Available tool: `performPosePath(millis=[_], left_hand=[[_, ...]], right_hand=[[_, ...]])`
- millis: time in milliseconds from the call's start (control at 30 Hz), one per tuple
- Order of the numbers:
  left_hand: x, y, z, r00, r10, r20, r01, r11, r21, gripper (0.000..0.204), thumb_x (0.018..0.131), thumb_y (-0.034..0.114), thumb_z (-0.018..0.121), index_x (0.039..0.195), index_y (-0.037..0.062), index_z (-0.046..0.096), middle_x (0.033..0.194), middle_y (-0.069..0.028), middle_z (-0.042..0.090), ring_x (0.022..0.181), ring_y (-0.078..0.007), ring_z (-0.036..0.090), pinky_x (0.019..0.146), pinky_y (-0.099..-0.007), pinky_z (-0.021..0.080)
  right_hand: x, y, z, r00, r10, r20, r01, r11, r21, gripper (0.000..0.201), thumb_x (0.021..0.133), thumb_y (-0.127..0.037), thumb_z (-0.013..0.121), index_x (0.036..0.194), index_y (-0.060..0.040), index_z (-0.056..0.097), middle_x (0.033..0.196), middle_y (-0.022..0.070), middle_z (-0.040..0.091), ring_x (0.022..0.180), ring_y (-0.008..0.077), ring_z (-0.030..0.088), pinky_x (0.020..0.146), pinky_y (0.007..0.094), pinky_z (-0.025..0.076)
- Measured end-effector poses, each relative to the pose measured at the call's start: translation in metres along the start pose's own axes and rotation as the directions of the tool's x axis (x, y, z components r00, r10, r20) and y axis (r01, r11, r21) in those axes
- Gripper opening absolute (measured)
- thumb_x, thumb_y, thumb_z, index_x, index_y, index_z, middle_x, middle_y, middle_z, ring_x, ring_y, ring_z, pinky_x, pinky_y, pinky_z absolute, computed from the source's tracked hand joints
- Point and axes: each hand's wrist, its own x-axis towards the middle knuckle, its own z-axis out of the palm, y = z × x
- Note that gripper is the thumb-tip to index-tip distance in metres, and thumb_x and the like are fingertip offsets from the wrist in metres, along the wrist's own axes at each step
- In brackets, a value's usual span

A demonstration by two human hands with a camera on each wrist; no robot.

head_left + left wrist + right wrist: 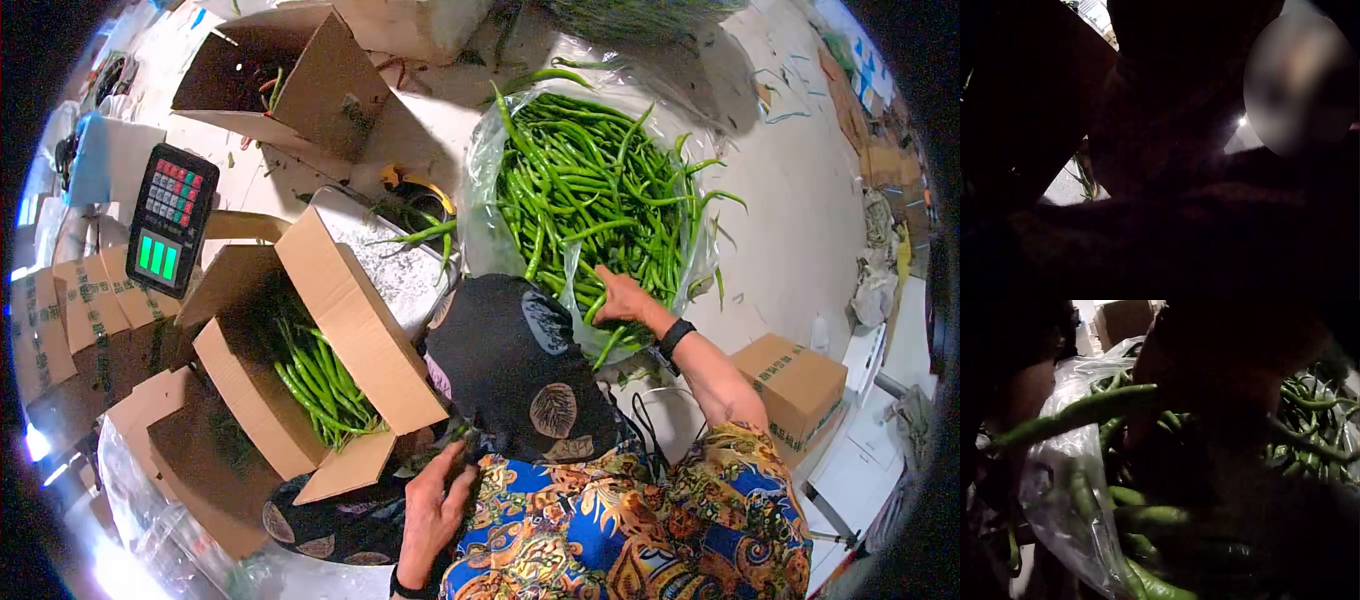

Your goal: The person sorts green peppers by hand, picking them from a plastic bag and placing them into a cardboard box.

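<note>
My right hand (628, 300) reaches into the near side of a clear plastic bag (482, 165) heaped with long green chili peppers (590, 180). Its thumb and index finger stand apart around a pepper near the rim; I cannot tell whether they grip it. In the right wrist view the hand is mostly in shadow, with one pepper (1079, 415) lying across the bag's edge. My left hand (435, 505) hangs by the near corner of a cardboard box (360, 325), fingers loose and holding nothing. Inside that box lie more green peppers (325, 385). The left wrist view is almost black.
A scale display (172, 220) stands at the left. Another open carton (330, 95) sits at the back, and a closed carton (790, 390) at the right. Beside the bag is a white tray (385, 250) near yellow-handled scissors (425, 185). A patterned cap (530, 370) covers the view's middle.
</note>
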Motion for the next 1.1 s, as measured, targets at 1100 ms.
performPosePath(millis=[1100], left_hand=[[-0.001, -0.077, 0.017, 0.973, 0.192, -0.125, -0.195, 0.981, -0.010, 0.043, 0.090, 0.022, 0.058, 0.127, 0.0023, 0.050, 0.114, -0.0211, 0.061, 0.104, -0.0361, 0.060, 0.087, -0.0390, 0.049]], right_hand=[[0.007, 0.002, -0.005, 0.863, -0.414, -0.290, 0.258, 0.854, -0.452, 0.064, 0.055, -0.010, 0.065, 0.118, -0.0074, 0.052, 0.084, 0.0203, 0.060, 0.078, 0.0426, 0.057, 0.067, 0.0475, 0.048]])
